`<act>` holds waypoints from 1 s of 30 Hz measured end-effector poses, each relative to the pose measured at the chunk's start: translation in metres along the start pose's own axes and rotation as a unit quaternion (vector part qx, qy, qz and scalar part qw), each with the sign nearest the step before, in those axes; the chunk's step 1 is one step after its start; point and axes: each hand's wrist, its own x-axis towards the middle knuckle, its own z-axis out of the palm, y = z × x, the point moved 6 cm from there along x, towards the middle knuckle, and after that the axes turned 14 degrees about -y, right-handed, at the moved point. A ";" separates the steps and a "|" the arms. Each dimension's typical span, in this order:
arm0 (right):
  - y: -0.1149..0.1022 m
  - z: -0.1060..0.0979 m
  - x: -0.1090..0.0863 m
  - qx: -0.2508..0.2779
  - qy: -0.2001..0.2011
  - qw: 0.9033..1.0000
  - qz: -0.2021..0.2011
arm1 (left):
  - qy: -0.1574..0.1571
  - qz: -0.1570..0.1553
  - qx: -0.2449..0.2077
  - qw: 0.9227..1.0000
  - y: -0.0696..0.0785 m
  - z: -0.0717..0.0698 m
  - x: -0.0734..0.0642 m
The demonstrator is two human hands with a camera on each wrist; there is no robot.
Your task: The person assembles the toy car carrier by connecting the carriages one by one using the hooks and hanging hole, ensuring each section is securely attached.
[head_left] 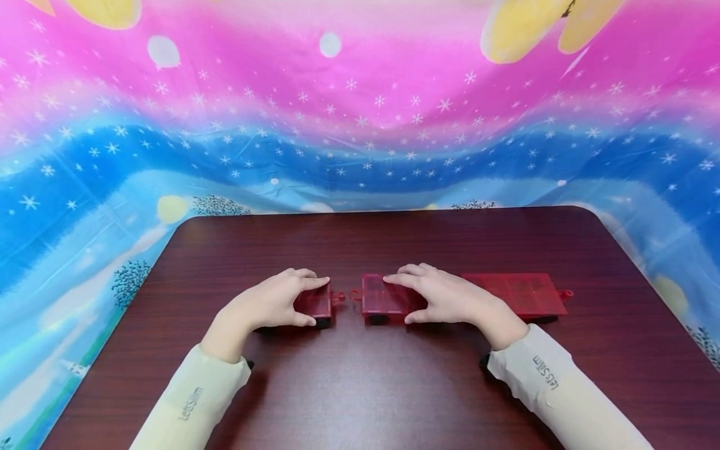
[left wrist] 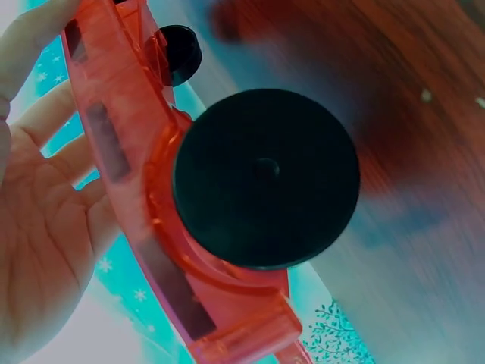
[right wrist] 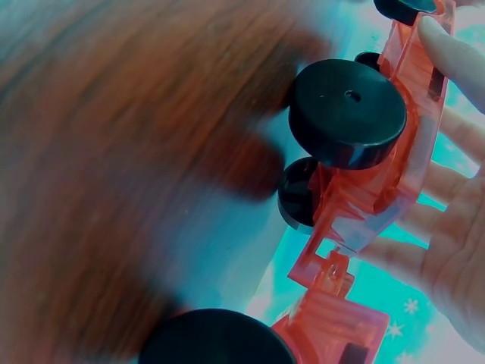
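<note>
My left hand grips a see-through red toy train car from above, thumb on the near side and fingers on the far side. In the left wrist view its black wheels show large. My right hand holds a second red toy train car the same way; a black wheel shows in the right wrist view. The left car's coupler faces the second car's ring, a small gap between them. Behind the right hand, a longer red car is joined by a coupling.
The dark reddish-brown wooden table has a rounded far edge. A pink and blue snowflake-patterned cloth hangs behind and beside it. On the longer car's right end, another small coupler ring sticks out.
</note>
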 end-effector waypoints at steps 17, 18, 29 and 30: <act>0.001 0.001 -0.001 0.007 0.005 1.000 -0.004 | -0.012 0.005 0.005 1.000 0.011 0.001 0.013; 0.001 0.001 -0.001 0.007 0.005 1.000 -0.004 | -0.012 0.005 0.006 1.000 0.011 0.001 0.014; 0.003 0.003 0.001 -0.003 0.002 1.000 0.001 | -0.007 0.017 0.016 1.000 0.012 0.001 0.019; 0.003 0.002 0.002 -0.004 0.002 1.000 0.002 | -0.006 0.018 0.017 1.000 0.012 0.001 0.019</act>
